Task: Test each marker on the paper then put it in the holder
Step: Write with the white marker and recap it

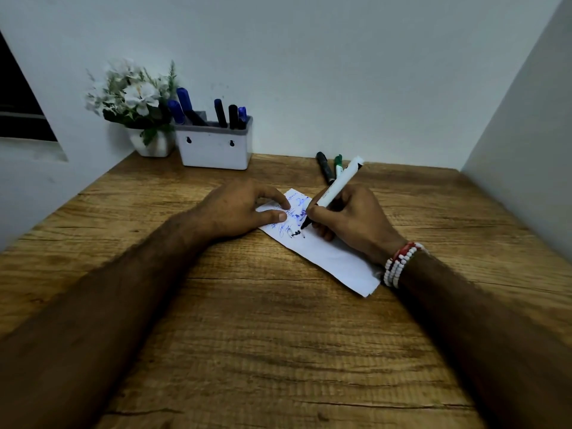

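Observation:
A white strip of paper [334, 258] lies at an angle on the wooden table [247, 335], scribbled with blue and black marks at its far end. My right hand [349, 218] grips a white marker [339, 184] with its black tip down on the paper. My left hand [241, 209] presses the paper's far end flat with thumb and fingers. A white holder [216, 147] at the back holds several blue and black markers [221, 113]. Two loose markers, one black [325, 168] and one green-capped [338, 165], lie behind my right hand.
A white pot of pale artificial flowers [136, 97] stands left of the holder, in the corner. Walls close the table at the back and right [526, 150]. A dark window opening [18, 103] is on the left.

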